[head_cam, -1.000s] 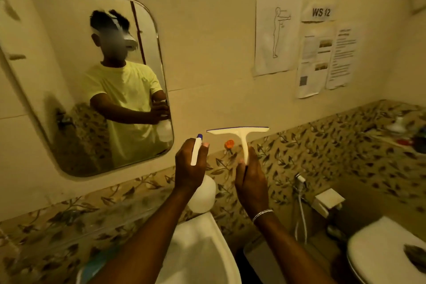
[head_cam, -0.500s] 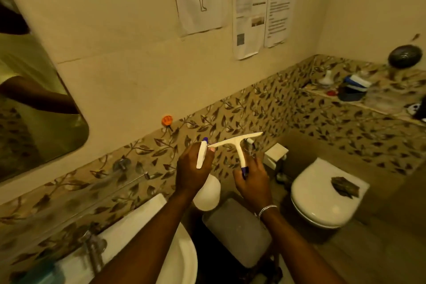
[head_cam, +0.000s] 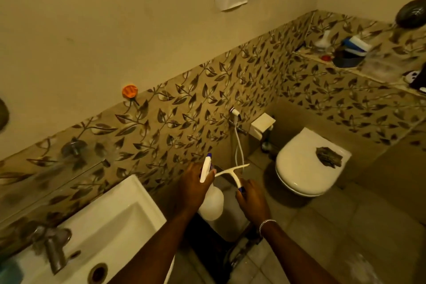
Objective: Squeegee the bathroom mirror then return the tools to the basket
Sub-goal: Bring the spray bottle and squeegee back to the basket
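My left hand (head_cam: 192, 185) grips a white spray bottle (head_cam: 211, 203) by its neck, the white trigger head with a blue tip pointing up. My right hand (head_cam: 252, 200) holds a white squeegee (head_cam: 232, 172) by its blue-ended handle, the blade tilted up to the right. Both hands hover over a dark basket (head_cam: 230, 233) on the floor between the sink and the toilet; a grey cloth seems to lie in it. Only a sliver of the mirror (head_cam: 3, 114) shows at the far left edge.
A white sink (head_cam: 110, 221) with a metal tap (head_cam: 54, 251) sits at lower left. A closed white toilet (head_cam: 304, 166) with a dark rag (head_cam: 328, 157) on its lid stands right. A hand shower hose (head_cam: 238, 143) hangs on the leaf-tiled wall. A ledge (head_cam: 359, 69) at upper right holds several items.
My view has swung down and to the right, away from the mirror. Both hands have lowered with the spray bottle and squeegee, from mirror height to above the floor basket.
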Available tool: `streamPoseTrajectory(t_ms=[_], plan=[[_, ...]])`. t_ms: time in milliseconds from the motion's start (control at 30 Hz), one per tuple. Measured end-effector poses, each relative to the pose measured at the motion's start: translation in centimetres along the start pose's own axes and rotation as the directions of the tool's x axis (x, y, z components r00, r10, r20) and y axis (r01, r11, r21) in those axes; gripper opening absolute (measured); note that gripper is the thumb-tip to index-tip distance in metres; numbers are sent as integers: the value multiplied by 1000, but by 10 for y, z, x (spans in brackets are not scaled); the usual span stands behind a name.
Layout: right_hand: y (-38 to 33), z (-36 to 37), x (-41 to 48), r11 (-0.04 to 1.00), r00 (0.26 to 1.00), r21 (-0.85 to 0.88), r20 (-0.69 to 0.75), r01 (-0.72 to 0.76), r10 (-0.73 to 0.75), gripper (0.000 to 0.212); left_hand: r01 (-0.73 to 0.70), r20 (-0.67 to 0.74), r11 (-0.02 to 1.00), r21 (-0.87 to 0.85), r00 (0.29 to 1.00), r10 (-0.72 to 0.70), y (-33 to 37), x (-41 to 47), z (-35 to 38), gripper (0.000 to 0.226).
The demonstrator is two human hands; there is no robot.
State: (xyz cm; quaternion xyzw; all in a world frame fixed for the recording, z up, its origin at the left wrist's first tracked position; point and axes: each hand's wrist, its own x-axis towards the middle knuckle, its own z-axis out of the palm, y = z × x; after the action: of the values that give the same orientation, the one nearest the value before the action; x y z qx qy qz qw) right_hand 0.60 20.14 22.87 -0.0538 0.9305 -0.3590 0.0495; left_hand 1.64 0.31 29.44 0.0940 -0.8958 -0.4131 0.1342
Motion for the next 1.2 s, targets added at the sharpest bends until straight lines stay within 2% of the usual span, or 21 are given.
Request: streamPoseTrajectory(t_ms=[133,300,400,533,633,900,1200], plan=[[34,31,10,998,996,-47,85,28,-24,52,103,30,993,58,994,-105,-33,-8,44,42],[75,73,29,999,980,-13,199,-29,31,42,114,78,984,139,989,-126,-74,-15,98,45],[93,98,44,999,972,-37,232,-40,47,36,142,111,982,128,981,-156,-95,-17,125,44],[120,125,59,994,951,-94,298,-63,88,33,139,156,982,126,975,-158,-123,-19,156,30],[140,139,60,996,955,-51,284,-74,85,35,159,171,977,142,968,-183,-140,-22,173,24],[160,156,73,991,957,-126,282,-41,75,47,152,163,958,243,967,-195,-173,-23,199,22],[170,168,69,984,943,-149,305,-93,136,43,115,202,942,316,962,-185,-200,-28,209,23]])
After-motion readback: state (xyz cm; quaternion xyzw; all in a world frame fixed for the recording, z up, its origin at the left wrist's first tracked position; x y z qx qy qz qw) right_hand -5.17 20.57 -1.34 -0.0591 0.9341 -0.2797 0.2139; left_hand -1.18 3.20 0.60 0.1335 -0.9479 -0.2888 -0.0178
